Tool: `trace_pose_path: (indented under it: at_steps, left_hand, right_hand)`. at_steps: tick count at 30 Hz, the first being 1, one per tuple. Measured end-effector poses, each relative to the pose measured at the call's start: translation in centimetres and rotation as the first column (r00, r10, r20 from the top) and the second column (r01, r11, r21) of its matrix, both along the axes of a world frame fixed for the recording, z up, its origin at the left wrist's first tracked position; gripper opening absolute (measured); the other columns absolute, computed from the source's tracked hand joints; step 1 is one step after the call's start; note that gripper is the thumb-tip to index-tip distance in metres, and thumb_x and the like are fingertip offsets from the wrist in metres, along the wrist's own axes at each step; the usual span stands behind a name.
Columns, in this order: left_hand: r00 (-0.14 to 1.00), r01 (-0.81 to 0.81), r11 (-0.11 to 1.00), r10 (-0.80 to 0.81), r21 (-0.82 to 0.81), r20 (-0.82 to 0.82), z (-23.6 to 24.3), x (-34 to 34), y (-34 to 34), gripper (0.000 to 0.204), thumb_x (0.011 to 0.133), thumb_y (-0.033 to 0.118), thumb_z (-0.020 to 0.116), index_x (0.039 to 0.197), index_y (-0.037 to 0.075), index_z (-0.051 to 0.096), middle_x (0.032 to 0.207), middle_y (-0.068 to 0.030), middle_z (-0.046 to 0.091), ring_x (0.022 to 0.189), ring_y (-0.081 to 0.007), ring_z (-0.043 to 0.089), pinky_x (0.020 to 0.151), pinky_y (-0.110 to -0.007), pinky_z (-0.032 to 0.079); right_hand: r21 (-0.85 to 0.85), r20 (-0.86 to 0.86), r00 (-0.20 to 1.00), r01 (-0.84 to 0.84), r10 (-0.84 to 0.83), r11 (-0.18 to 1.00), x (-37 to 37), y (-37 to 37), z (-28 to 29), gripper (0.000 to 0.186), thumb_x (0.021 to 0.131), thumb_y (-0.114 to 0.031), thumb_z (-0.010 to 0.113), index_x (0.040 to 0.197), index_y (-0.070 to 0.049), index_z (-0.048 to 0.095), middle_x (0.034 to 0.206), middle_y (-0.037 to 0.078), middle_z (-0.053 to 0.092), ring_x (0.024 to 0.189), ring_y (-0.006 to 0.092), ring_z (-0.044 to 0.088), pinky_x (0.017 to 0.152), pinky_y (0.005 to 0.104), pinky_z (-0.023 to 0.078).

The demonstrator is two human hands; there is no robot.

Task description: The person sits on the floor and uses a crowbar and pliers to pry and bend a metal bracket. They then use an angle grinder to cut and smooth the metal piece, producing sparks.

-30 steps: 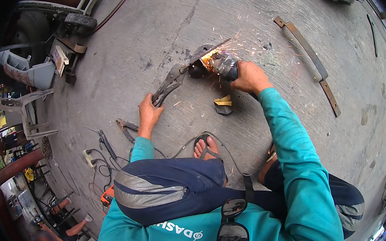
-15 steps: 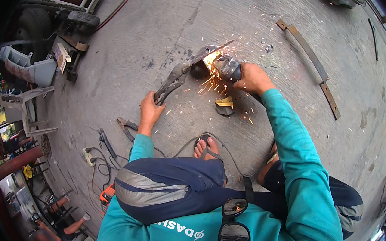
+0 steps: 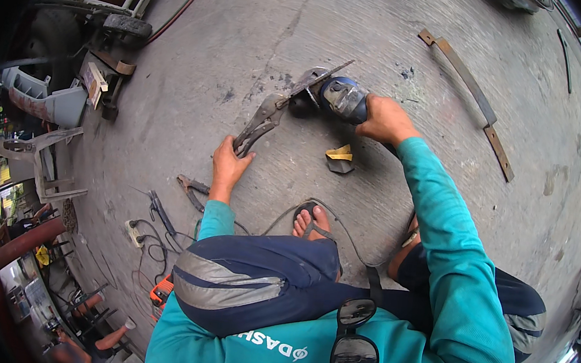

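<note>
The locking pliers point(image 3: 264, 116) are dull metal, the concrete floor point(image 3: 291, 171) rough.

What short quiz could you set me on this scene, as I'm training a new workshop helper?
1. Which hand holds the angle grinder?
2. True or false: the curved metal strip lies to the left of the angle grinder in the picture.
3. Fill in: the left hand grips the ____.

Key:
1. The right hand.
2. False; it lies to the right.
3. Locking pliers.

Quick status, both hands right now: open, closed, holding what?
Left hand: closed, holding the locking pliers.
Right hand: closed, holding the angle grinder.
</note>
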State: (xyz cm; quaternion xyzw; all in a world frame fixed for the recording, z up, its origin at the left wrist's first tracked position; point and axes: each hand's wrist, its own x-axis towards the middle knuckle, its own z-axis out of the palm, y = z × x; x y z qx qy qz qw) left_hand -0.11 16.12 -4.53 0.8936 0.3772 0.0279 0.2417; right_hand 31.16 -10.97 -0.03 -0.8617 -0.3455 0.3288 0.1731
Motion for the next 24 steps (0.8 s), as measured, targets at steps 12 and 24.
trace_pose_path:
  at_steps: [12,24]
  left_hand:
    - [0.997,0.025,1.000,-0.025,-0.012,-0.074,-0.1,0.3,0.3,0.031,0.074,0.009,0.078,0.097,0.000,0.058,0.091,-0.0223,0.068,0.088,-0.0435,0.067,0.076,-0.049,0.052]
    - [0.996,0.045,0.999,-0.045,-0.004,-0.077,-0.9,0.0,1.2,0.032,0.072,0.008,0.077,0.096,0.000,0.058,0.091,-0.0233,0.068,0.089,-0.0453,0.066,0.077,-0.050,0.052]
  right_hand:
    - [0.017,-0.005,1.000,-0.010,0.010,1.000,0.0,0.8,-0.7,0.043,0.070,-0.025,0.079,0.104,0.002,0.073,0.104,0.027,0.074,0.100,0.0413,0.072,0.089,0.0476,0.058]
    - [-0.023,-0.082,0.997,-0.017,0.015,1.000,0.5,1.3,-1.5,0.045,0.071,-0.027,0.081,0.103,0.004,0.072,0.105,0.028,0.073,0.101,0.0426,0.072,0.089,0.0467,0.058]
